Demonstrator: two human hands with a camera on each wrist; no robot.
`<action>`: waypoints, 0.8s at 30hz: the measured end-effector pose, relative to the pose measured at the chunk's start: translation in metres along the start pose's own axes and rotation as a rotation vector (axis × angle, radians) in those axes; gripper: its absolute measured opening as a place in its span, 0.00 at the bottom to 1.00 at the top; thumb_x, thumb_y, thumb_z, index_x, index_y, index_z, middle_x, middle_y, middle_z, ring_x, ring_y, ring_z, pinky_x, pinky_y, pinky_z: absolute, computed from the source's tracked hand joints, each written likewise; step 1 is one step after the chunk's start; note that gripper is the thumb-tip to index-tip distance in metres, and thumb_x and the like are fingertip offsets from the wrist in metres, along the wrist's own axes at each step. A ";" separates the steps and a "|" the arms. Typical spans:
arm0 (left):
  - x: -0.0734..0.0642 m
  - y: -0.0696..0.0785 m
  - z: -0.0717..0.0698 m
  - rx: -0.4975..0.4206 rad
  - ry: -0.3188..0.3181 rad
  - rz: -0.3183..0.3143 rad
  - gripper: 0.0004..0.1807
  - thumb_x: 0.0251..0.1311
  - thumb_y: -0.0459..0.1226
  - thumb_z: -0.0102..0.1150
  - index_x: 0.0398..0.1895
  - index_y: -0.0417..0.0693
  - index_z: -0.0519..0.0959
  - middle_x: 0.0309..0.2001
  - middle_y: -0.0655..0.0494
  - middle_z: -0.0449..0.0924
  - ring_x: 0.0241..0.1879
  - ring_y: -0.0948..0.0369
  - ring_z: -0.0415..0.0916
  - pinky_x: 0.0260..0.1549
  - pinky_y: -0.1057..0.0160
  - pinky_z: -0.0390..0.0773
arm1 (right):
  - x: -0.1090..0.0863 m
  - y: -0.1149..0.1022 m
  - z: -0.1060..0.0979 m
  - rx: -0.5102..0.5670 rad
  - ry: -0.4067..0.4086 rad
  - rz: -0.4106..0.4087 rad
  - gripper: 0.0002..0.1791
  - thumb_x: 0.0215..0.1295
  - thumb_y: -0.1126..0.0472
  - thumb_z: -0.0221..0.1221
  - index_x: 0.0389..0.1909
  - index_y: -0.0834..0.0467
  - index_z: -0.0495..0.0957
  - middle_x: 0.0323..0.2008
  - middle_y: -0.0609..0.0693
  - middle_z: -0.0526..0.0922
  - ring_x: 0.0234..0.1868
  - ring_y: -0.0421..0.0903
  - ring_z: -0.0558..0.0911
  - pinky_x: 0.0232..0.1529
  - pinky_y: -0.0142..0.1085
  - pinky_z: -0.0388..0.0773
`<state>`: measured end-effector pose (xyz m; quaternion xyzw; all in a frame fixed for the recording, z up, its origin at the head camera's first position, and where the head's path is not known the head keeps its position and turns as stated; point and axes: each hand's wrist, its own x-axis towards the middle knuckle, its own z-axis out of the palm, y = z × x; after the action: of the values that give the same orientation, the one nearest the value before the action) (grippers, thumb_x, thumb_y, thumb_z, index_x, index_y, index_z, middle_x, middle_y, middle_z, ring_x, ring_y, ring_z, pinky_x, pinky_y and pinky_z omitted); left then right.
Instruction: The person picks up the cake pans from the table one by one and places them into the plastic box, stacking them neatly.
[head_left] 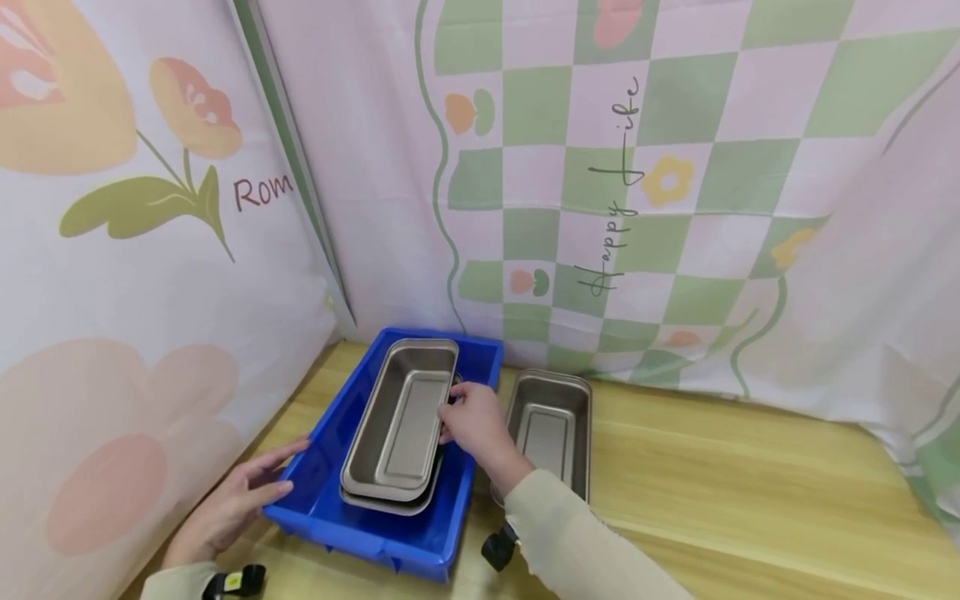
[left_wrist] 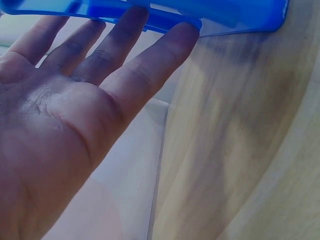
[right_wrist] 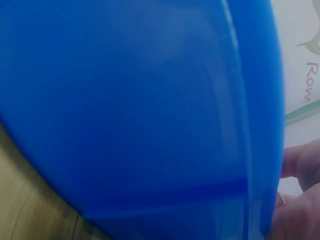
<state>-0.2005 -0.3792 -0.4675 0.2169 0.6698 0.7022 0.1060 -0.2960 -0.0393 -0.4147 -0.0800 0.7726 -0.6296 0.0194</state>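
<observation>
A grey metal loaf pan (head_left: 416,417) lies in a blue plastic bin (head_left: 360,542), stacked on another loaf pan (head_left: 397,507) whose lower edge peeks out below it. With fingertips and thumb, my right hand (head_left: 480,421) pinches the upper pan's right rim. In the right wrist view the bin's outer wall (right_wrist: 150,100) hides most of that grip. My left hand (head_left: 232,508) is at the bin's near left corner, fingers spread and fairly straight. The left wrist view has its fingertips (left_wrist: 187,35) against the bin's edge.
Just right of the bin, a further loaf pan (head_left: 551,417) stands on the wooden table (head_left: 720,475), partly behind my right forearm. Printed curtains (head_left: 555,183) hang along the back and left sides, close to the bin.
</observation>
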 end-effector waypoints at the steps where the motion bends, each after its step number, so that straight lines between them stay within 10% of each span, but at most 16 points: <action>1: 0.000 0.000 0.000 -0.004 -0.001 -0.004 0.29 0.69 0.21 0.41 0.72 0.27 0.52 0.70 0.62 0.65 0.64 0.60 0.68 0.58 0.58 0.72 | 0.000 0.000 0.000 -0.010 -0.003 0.002 0.24 0.55 0.73 0.54 0.55 0.77 0.72 0.20 0.57 0.79 0.14 0.46 0.81 0.20 0.39 0.82; 24: -0.001 -0.001 0.001 0.039 0.025 -0.005 0.29 0.69 0.22 0.42 0.72 0.27 0.53 0.69 0.63 0.66 0.65 0.65 0.66 0.58 0.64 0.71 | -0.011 0.002 -0.009 -0.103 -0.070 0.015 0.28 0.61 0.60 0.66 0.60 0.66 0.71 0.27 0.53 0.83 0.21 0.46 0.84 0.26 0.38 0.82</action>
<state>-0.1998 -0.3785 -0.4687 0.2085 0.6850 0.6915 0.0953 -0.2862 -0.0281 -0.4156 -0.0973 0.8033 -0.5857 0.0469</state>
